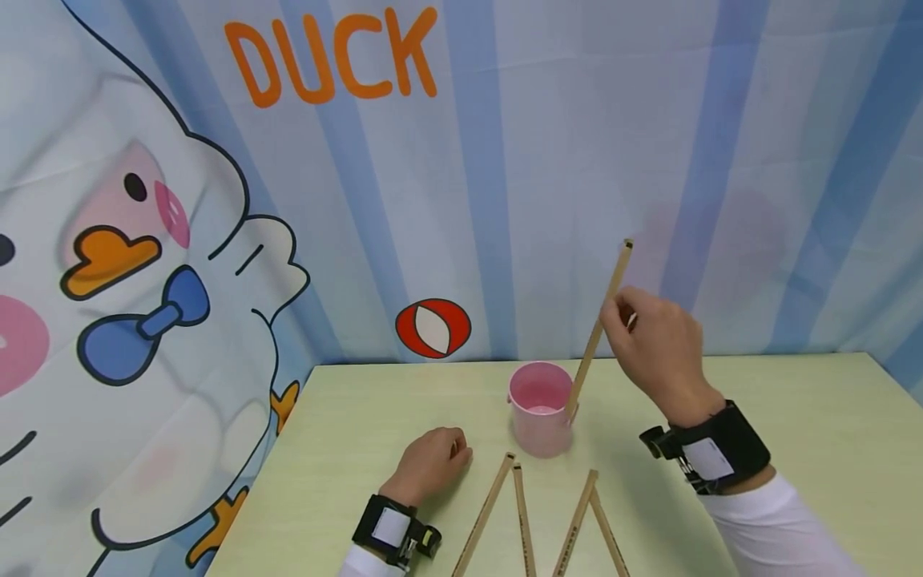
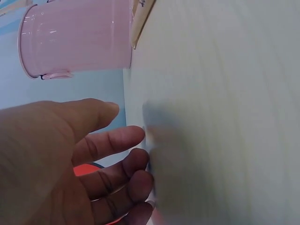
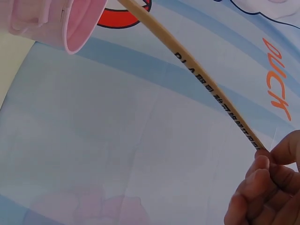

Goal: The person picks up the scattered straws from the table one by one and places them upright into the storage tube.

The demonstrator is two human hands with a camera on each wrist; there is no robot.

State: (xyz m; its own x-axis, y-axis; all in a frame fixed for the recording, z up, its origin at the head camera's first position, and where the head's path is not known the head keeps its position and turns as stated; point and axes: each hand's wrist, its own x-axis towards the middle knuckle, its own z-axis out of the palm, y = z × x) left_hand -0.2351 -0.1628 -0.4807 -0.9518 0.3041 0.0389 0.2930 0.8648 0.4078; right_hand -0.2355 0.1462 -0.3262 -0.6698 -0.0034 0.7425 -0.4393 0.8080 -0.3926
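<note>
A long, thin tan straw in a printed paper sleeve (image 1: 604, 300) slants down to the left, its upper part pinched between the thumb and fingers of my right hand (image 1: 658, 340). Its lower end overlaps the right rim of a small pink bucket (image 1: 541, 433) in the head view; whether it touches the bucket I cannot tell. Printed letters run along the sleeve in the right wrist view. My left hand (image 1: 430, 465) lies on the table left of the bucket, fingers loosely bent, holding nothing. In the left wrist view its thumb and fingers (image 2: 112, 140) stand apart.
Several more sleeved straws lie on the table (image 1: 793, 425) in front of the bucket; one straw (image 1: 485, 513) is near my left hand, another pair (image 1: 577, 521) meets at the tips. Behind the table's back edge hangs a striped duck-print cloth (image 1: 577, 160).
</note>
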